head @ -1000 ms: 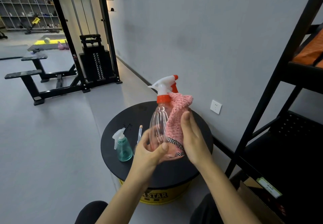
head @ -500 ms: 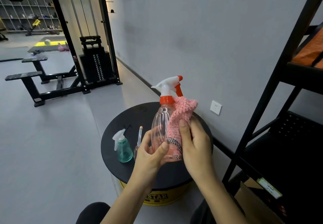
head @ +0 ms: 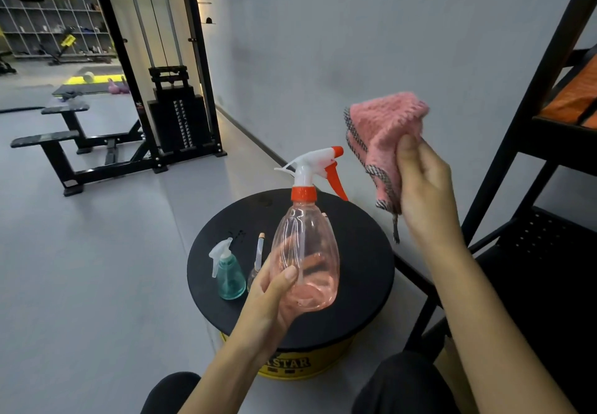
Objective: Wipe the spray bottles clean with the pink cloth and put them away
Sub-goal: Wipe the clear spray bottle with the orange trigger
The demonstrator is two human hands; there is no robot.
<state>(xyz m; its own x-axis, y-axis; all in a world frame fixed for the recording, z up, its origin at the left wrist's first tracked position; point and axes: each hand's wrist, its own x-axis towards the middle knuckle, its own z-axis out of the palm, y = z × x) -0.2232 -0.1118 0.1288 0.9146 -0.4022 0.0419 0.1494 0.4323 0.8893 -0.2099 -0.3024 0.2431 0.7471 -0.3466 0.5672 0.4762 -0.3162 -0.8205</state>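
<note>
Head view. A third, small container [head: 258,257] stands on the worktop [head: 365,252] behind the left hand [head: 271,300]. Only its thin stem and a sliver of clear body show, so its type cannot be told. The yellow base [head: 326,362] under the worktop carries lettering partly covered by the left wrist; "STAR" is legible. The black rack [head: 533,122] at right is cut off by the frame edge, as is an orange item [head: 575,100] on its shelf.

The left fingers curl around the lower body of the pink spray bottle [head: 307,261], holding it upright above the worktop. The right hand [head: 423,184] is raised to the bottle's right and well apart from it, thumb and fingers pinching the bunched pink cloth [head: 381,129]. The teal spray bottle [head: 229,273] stands upright on the worktop, just left of the left hand.

The worktop is a round black disc. The floor [head: 80,268] and wall [head: 355,42] are grey. A weight machine [head: 174,116] and a bench [head: 64,142] stand beyond.
</note>
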